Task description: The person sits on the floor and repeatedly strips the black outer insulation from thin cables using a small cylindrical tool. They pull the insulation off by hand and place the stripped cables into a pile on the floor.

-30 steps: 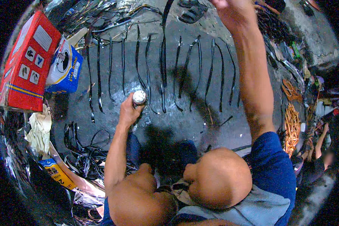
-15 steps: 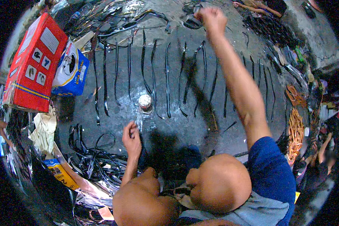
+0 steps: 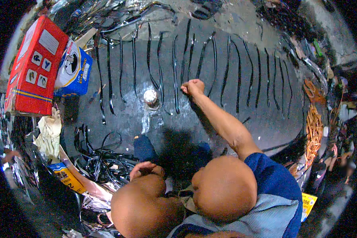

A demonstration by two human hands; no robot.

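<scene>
Many thin black strips lie side by side in a row on a dark flat sheet (image 3: 119,125). Over the middle of the row is my right hand (image 3: 193,87), its fingers pinched around the near end of a long black strip (image 3: 187,41) that stretches away from me. Just left of it lies another glossy black strip (image 3: 175,75). A small tin with a whitish, crusted top (image 3: 150,95) stands among the strips, left of that hand. My left hand (image 3: 144,169) is by my left knee, fingers loosely bent and partly hidden; nothing shows in it.
At left stand a tall red box (image 3: 37,67) and a blue-and-white box (image 3: 74,71). A tangle of black strips (image 3: 101,158) lies near left, beside a crumpled cream cloth (image 3: 49,135). Bundled orange-brown strips (image 3: 313,129) lie at right. Black scraps (image 3: 271,20) pile up at the far right.
My right hand has come from the far edge back to the middle, and a black strip now trails from it. My left hand has drawn back towards my left knee.
</scene>
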